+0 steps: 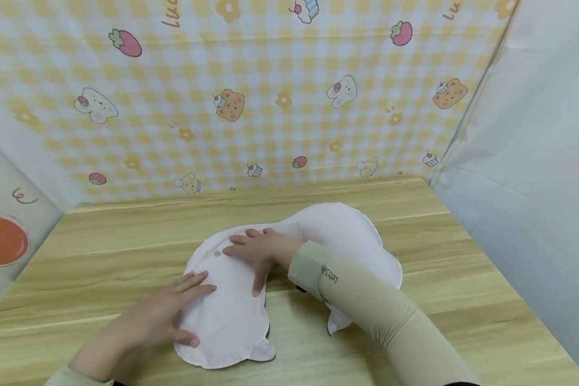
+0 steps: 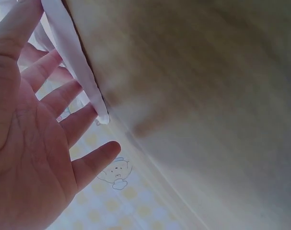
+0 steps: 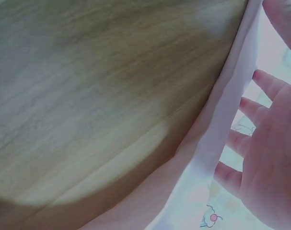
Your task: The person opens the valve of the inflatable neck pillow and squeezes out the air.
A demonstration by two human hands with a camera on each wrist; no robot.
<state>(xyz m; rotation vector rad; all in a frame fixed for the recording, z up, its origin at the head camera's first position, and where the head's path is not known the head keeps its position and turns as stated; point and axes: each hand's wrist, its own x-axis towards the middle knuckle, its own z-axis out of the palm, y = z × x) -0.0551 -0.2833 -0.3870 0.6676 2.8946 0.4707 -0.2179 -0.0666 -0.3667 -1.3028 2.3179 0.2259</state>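
Note:
A pale pink, U-shaped neck pillow (image 1: 227, 316) lies on the wooden table, its curve toward the back and its two ends toward the front. Small ear-like flaps stick out near both ends, such as the left flap (image 1: 262, 351). My left hand (image 1: 159, 316) rests on the pillow's outer left edge with fingers spread. Across the pillow's left arm lies my right hand (image 1: 262, 252), fingers spread on top, beside a small greyish spot. The right sleeve hides part of the pillow's right arm. In the wrist views, the left hand (image 2: 35, 134) and right hand (image 3: 274, 139) have straight fingers against the pillow's edge.
The wood-grain table (image 1: 444, 300) spreads around the pillow. Behind it hangs a yellow checked cloth (image 1: 280, 128) with cartoon prints. White sheeting (image 1: 550, 161) stands on the right, and a panel with a printed orange fruit (image 1: 2, 241) is on the left.

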